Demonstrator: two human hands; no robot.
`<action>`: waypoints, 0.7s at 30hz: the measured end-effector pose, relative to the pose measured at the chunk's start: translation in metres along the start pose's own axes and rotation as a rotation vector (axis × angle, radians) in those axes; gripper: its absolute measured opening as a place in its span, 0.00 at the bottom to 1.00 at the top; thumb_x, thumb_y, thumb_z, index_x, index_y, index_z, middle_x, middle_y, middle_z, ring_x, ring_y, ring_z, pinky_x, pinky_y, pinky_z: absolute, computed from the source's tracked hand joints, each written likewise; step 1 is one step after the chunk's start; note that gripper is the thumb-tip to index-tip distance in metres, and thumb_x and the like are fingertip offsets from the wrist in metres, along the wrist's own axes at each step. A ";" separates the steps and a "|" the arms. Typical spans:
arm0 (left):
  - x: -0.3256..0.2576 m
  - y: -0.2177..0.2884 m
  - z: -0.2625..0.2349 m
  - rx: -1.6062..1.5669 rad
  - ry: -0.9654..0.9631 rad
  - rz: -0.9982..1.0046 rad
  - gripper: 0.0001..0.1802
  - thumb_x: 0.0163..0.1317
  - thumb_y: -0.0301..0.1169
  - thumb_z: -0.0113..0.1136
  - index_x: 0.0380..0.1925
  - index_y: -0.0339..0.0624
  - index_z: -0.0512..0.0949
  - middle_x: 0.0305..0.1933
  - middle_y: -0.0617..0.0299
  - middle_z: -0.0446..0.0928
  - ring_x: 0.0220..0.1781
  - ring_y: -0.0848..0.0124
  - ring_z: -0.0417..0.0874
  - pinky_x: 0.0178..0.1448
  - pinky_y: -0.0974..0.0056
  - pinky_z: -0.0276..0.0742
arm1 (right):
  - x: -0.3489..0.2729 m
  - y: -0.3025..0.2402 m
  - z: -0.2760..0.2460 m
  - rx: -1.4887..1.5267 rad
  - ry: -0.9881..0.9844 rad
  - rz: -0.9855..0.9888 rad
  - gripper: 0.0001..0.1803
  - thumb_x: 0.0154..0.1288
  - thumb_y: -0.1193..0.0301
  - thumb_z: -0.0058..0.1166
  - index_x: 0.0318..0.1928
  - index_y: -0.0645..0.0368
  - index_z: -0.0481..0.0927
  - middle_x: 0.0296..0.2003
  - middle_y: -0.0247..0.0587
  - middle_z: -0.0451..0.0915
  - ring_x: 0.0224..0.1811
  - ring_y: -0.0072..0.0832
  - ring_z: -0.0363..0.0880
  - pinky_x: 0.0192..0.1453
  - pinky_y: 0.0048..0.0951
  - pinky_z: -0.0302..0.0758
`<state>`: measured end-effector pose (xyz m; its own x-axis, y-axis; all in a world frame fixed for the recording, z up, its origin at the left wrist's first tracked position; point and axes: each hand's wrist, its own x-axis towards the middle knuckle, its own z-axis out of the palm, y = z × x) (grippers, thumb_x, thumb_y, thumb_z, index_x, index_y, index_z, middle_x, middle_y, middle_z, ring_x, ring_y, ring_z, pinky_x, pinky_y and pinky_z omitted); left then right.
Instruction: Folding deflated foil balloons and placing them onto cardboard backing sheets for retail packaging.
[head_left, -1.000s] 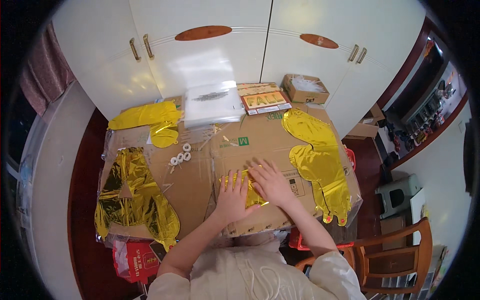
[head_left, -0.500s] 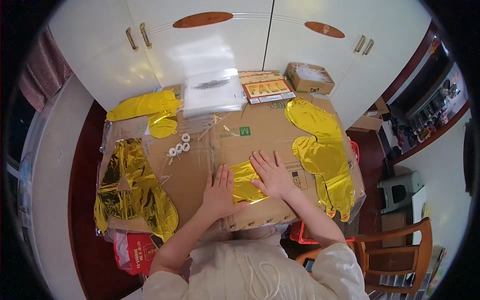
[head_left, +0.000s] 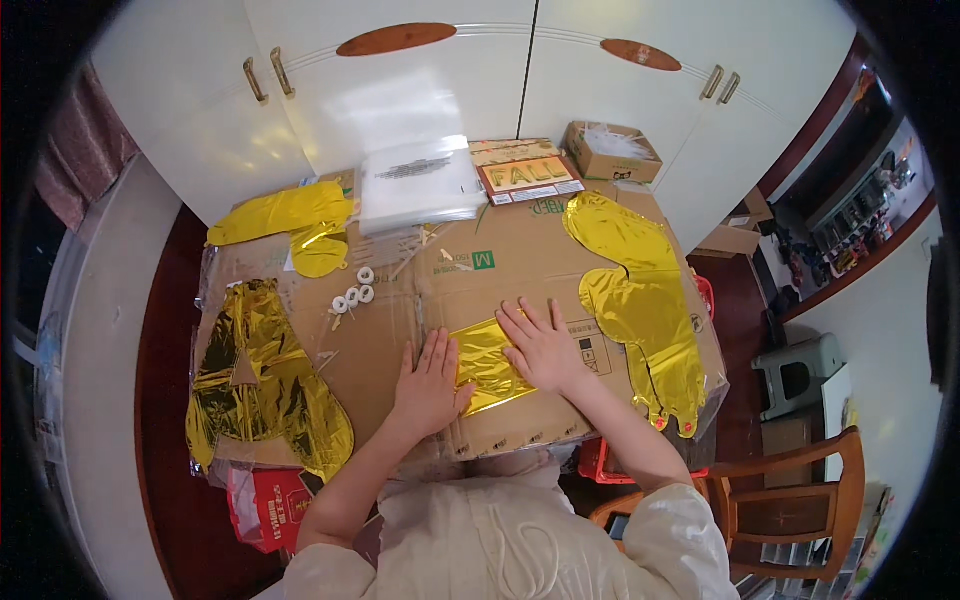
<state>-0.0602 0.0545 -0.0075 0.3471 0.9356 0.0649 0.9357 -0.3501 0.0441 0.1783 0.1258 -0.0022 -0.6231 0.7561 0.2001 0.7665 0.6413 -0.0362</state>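
A folded piece of shiny gold foil, apparently a flat foil balloon, lies on the cardboard-covered table in front of me. My left hand lies flat along its left edge, fingers stretched forward and thumb out toward the foil. On its right side rests my right hand, palm down with the fingers spread. Neither hand is closed around anything. To the right is a flat gold foil balloon of curved shape. An A-shaped gold foil balloon lies at the left, with another gold foil balloon behind it.
Several small white rolls sit left of centre. Toward the back are a stack of clear plastic bags, a printed orange card and an open carton with white contents. A wooden chair stands at the right.
My left thumb has drawn back off the foil's near edge, so more of that edge shows. Both hands stay flat in nearly the same place. The whole view has shifted slightly.
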 end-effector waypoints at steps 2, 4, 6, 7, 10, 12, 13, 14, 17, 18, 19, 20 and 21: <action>-0.001 -0.003 0.001 0.017 0.017 0.007 0.43 0.68 0.55 0.47 0.72 0.33 0.56 0.78 0.48 0.52 0.81 0.59 0.50 0.79 0.38 0.41 | 0.000 0.000 0.000 -0.012 0.004 -0.001 0.33 0.73 0.53 0.41 0.73 0.54 0.59 0.74 0.37 0.59 0.77 0.40 0.53 0.77 0.63 0.42; -0.002 -0.006 -0.003 -0.033 -0.035 0.009 0.43 0.69 0.54 0.46 0.73 0.33 0.54 0.79 0.48 0.50 0.81 0.57 0.48 0.79 0.37 0.40 | -0.002 0.003 0.002 -0.012 0.022 -0.006 0.33 0.73 0.53 0.40 0.73 0.54 0.60 0.74 0.37 0.59 0.77 0.40 0.54 0.77 0.63 0.43; -0.001 -0.009 -0.011 -0.055 -0.074 0.020 0.43 0.69 0.54 0.47 0.73 0.34 0.53 0.79 0.49 0.49 0.81 0.56 0.47 0.79 0.37 0.40 | -0.002 0.011 0.005 -0.004 0.059 -0.016 0.33 0.74 0.51 0.37 0.72 0.54 0.61 0.73 0.38 0.60 0.76 0.41 0.56 0.76 0.63 0.46; -0.001 -0.011 -0.015 -0.053 -0.091 0.030 0.44 0.68 0.55 0.48 0.73 0.34 0.53 0.79 0.49 0.48 0.81 0.56 0.46 0.79 0.37 0.40 | -0.002 0.015 0.005 -0.010 0.044 -0.034 0.33 0.73 0.51 0.40 0.72 0.54 0.62 0.73 0.38 0.61 0.76 0.41 0.56 0.76 0.62 0.46; 0.001 -0.018 -0.023 -0.111 -0.113 0.058 0.46 0.65 0.56 0.53 0.72 0.34 0.54 0.78 0.49 0.50 0.81 0.53 0.47 0.79 0.38 0.41 | 0.003 0.028 -0.002 0.053 -0.046 -0.060 0.33 0.69 0.53 0.48 0.70 0.53 0.64 0.71 0.39 0.63 0.75 0.41 0.57 0.77 0.61 0.44; 0.004 -0.022 -0.025 -0.192 -0.096 0.081 0.49 0.61 0.57 0.59 0.71 0.35 0.56 0.76 0.48 0.53 0.79 0.50 0.49 0.78 0.39 0.44 | 0.014 0.036 -0.009 0.216 -0.158 -0.034 0.33 0.65 0.56 0.56 0.68 0.51 0.67 0.68 0.39 0.66 0.74 0.40 0.59 0.77 0.60 0.43; 0.007 -0.025 -0.022 -0.245 -0.076 0.093 0.50 0.58 0.57 0.62 0.71 0.36 0.56 0.75 0.48 0.55 0.78 0.49 0.51 0.78 0.39 0.46 | 0.019 0.039 -0.012 0.251 -0.152 -0.060 0.32 0.62 0.56 0.60 0.65 0.50 0.69 0.66 0.39 0.68 0.72 0.39 0.61 0.77 0.60 0.46; 0.009 -0.026 -0.022 -0.299 -0.058 0.107 0.52 0.56 0.57 0.65 0.71 0.36 0.57 0.73 0.47 0.58 0.77 0.48 0.53 0.77 0.40 0.47 | 0.023 0.040 -0.014 0.288 -0.147 -0.085 0.32 0.59 0.57 0.64 0.63 0.49 0.70 0.63 0.38 0.70 0.70 0.39 0.63 0.76 0.60 0.48; 0.016 -0.028 -0.029 -0.357 -0.034 0.098 0.54 0.45 0.55 0.74 0.68 0.38 0.62 0.66 0.50 0.64 0.72 0.52 0.60 0.74 0.47 0.56 | 0.038 0.043 -0.018 0.263 -0.203 -0.091 0.31 0.52 0.57 0.70 0.55 0.47 0.73 0.55 0.36 0.74 0.65 0.37 0.69 0.69 0.57 0.57; 0.018 -0.029 -0.030 -0.355 -0.031 0.095 0.54 0.43 0.55 0.75 0.66 0.40 0.63 0.64 0.51 0.65 0.70 0.53 0.62 0.72 0.47 0.58 | 0.044 0.043 -0.020 0.233 -0.233 -0.083 0.30 0.50 0.57 0.72 0.53 0.47 0.74 0.53 0.35 0.75 0.63 0.37 0.70 0.67 0.56 0.60; 0.020 -0.030 -0.030 -0.353 -0.027 0.093 0.54 0.40 0.54 0.77 0.65 0.41 0.65 0.62 0.52 0.67 0.68 0.53 0.63 0.71 0.47 0.59 | 0.051 0.043 -0.024 0.241 -0.322 -0.064 0.29 0.49 0.57 0.73 0.50 0.47 0.74 0.51 0.35 0.76 0.62 0.37 0.71 0.64 0.54 0.61; 0.023 -0.032 -0.029 -0.352 -0.026 0.092 0.54 0.38 0.54 0.78 0.64 0.42 0.66 0.60 0.53 0.68 0.66 0.53 0.65 0.69 0.47 0.61 | 0.060 0.040 -0.033 0.250 -0.411 -0.043 0.29 0.47 0.57 0.74 0.48 0.47 0.74 0.50 0.34 0.76 0.60 0.37 0.72 0.62 0.53 0.63; 0.027 -0.034 -0.029 -0.345 -0.056 0.080 0.53 0.37 0.54 0.78 0.63 0.43 0.67 0.58 0.53 0.68 0.65 0.53 0.65 0.68 0.47 0.61 | 0.066 0.039 -0.039 0.258 -0.501 -0.022 0.28 0.46 0.57 0.75 0.45 0.47 0.74 0.48 0.33 0.77 0.59 0.37 0.73 0.59 0.51 0.64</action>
<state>-0.0845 0.0903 0.0219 0.4303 0.9023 0.0275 0.8318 -0.4082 0.3762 0.1729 0.1951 0.0476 -0.6844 0.6717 -0.2836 0.7289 0.6210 -0.2882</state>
